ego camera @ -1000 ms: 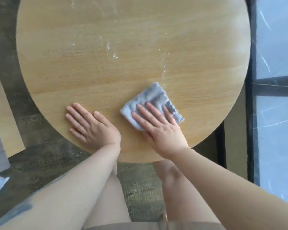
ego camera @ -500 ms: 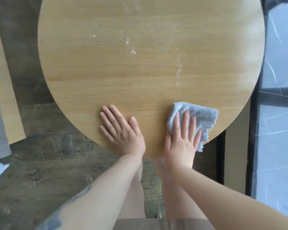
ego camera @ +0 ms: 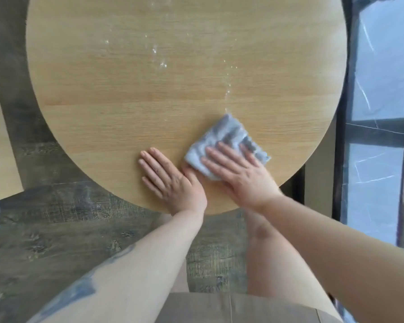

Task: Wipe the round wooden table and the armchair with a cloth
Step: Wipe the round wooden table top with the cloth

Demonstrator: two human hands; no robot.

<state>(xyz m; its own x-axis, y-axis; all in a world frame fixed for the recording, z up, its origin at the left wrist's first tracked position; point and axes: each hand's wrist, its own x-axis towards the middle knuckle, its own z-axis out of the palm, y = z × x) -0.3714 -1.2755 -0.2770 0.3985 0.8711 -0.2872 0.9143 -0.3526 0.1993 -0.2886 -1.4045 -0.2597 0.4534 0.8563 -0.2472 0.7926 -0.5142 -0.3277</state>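
Head view: step in hand looks like the bench wipe, armchair not in frame. Right hand [ego camera: 240, 173] lies flat, fingers spread, palm down on the folded grey-blue microfibre cloth [ego camera: 226, 141], pressing it to the round light-wood bench [ego camera: 126, 89] near the front-right edge. No pinch, just pressure. Left hand [ego camera: 170, 180] flat and spread on bare wood just beside the cloth, thumb about touching its near corner; reads as bracing. White specks and a streak [ego camera: 228, 92] sit beyond the cloth toward the bench centre, more specks [ego camera: 160, 59] further back. Judgement: near rim is covered, centre and far half still to do. Next move calls for pushing the cloth forward through the streak, keeping palm pressure, leaning in to reach. Armchair comes after.
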